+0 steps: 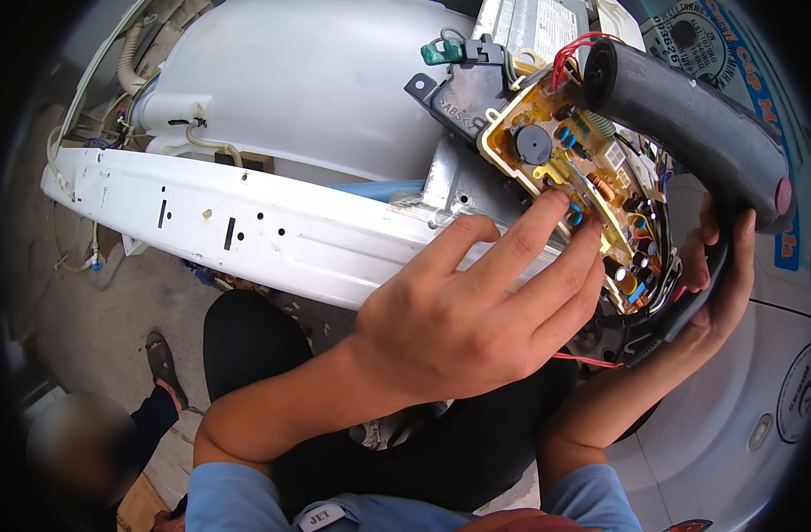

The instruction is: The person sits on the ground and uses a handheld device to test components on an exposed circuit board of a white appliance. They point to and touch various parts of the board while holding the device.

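Note:
A circuit board (591, 191) in a cream plastic tray, coated in amber resin and crowded with components, lies tilted at the upper right. My left hand (476, 306) reaches over its near edge, fingers apart and slightly bent, fingertips at small blue and yellow parts. The thumb is only partly visible. My right hand (729, 270) is wrapped round the handle of a black hair dryer (689, 111). The dryer's thick barrel runs above the board's right side, its round end at the upper left. A red disc marks its joint.
A long white metal panel (272, 226) runs before a large white tub (308, 84). A black plastic housing (467, 97) adjoins the board, with red wires (578, 55) above. A silver curved casing (760, 372) is at right. Another person's sandalled foot (164, 365) shows at left.

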Available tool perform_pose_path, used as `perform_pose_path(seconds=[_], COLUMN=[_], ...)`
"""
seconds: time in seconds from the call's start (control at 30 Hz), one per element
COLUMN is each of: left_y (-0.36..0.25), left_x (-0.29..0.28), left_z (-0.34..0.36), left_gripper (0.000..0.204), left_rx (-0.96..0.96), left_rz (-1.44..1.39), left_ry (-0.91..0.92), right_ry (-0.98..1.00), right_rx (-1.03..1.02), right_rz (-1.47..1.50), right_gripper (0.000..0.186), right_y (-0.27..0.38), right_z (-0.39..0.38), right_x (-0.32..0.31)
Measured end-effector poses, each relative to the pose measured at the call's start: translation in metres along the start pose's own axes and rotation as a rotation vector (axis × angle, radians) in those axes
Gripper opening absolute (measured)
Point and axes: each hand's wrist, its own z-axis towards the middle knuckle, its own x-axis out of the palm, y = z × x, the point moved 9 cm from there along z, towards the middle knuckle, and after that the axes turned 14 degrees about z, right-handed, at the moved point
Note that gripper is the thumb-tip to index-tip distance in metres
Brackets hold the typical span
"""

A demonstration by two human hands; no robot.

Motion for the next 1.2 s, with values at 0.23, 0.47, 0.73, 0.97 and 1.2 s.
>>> perform_pose_path(seconds=[0.23, 0.47, 0.73, 0.97, 1.2], left_y=[0.0015, -0.0004, -0.0005, -0.0041, -0.0045], left_x=[0.0027, 0.0067, 0.008, 0.0064, 0.0061], left_z=[0.0007, -0.0019, -0.0031, -0.0023, -0.0017], left_gripper=[0.016, 0.016, 0.02, 0.031, 0.038], left_rx=[0.02, 0.017, 0.031, 0.068, 0.102], left_rz=[0.005, 0.021, 0.053, 0.036, 0.005], left_ry=[-0.007, -0.012, 0.062, 0.105, 0.249], right_ry=[0.036, 0.036, -0.015, -0.083, -0.04], right_rx=[0.009, -0.011, 0.01, 0.004, 0.003], right_rz=[0.018, 0.004, 0.0, -0.013, -0.089], right_gripper=[0.047, 0.049, 0.049, 0.042, 0.039], right_y=[-0.0013, 0.0011, -0.0023, -0.0027, -0.0012], right_z=[-0.004, -0.0058, -0.0034, -0.0048, -0.0028], right_x=[-0.0031, -0.0021, -0.0034, -0.0071, 0.0004])
